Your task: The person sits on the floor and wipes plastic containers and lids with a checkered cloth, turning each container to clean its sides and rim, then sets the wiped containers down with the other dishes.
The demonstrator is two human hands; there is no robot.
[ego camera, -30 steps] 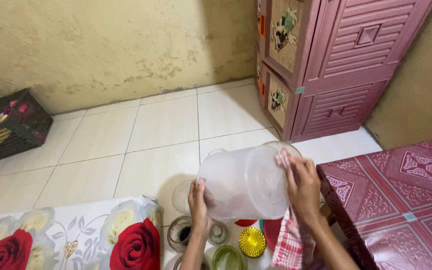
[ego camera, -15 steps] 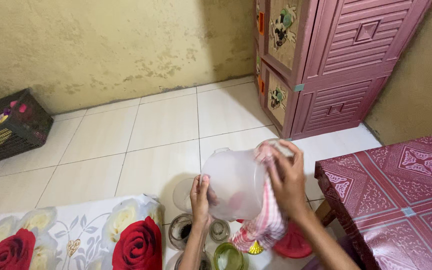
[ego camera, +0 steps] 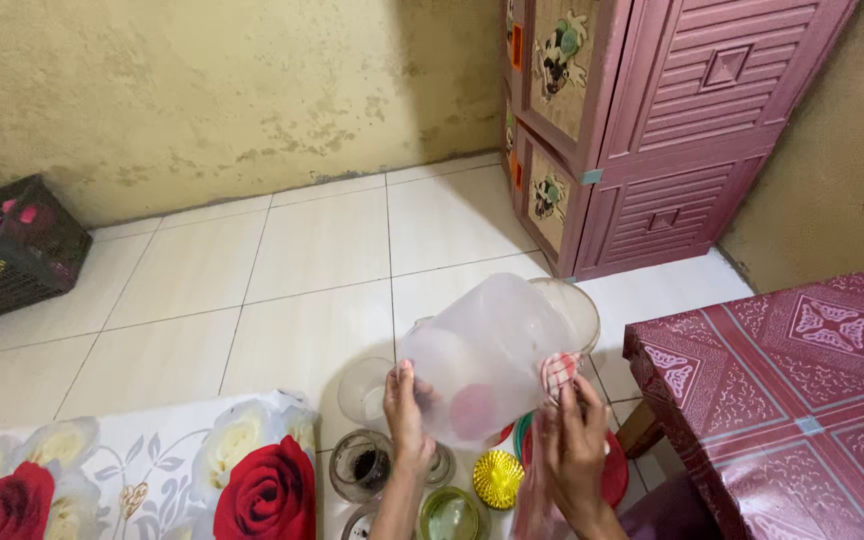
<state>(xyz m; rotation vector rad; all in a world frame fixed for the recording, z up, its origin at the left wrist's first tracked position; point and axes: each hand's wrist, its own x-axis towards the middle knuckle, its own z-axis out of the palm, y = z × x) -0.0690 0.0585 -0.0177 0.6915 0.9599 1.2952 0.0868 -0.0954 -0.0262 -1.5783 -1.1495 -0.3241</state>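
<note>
Both hands are up on a big see-through plastic container (ego camera: 492, 355), held tilted over the tiled floor (ego camera: 302, 270) with its open mouth pointing up and to the right. Left hand (ego camera: 407, 415) has its fingers wrapped around the bottom end of the container, gripping it. Right hand (ego camera: 572, 450) is near the rim, fingers pinching a red checked cloth (ego camera: 558, 370) that's tucked against the opening, so it's grasping the cloth rather than the container itself. Down on the floor right under it there's a bunch of stuff: an empty clear glass (ego camera: 362, 390), a glass jar (ego camera: 360, 465) with something dark inside, a yellow ribbed lid (ego camera: 498, 478), a greenish lid (ego camera: 449, 515) and a red plate (ego camera: 614, 475) partly hidden behind the right hand. Near left is a cloth with red roses (ego camera: 152, 480). On the right is a table with a dark red patterned cover (ego camera: 792, 380), far right a pink cabinet (ego camera: 652, 120), and far left a dark basket (ego camera: 12, 250) against the wall.
</note>
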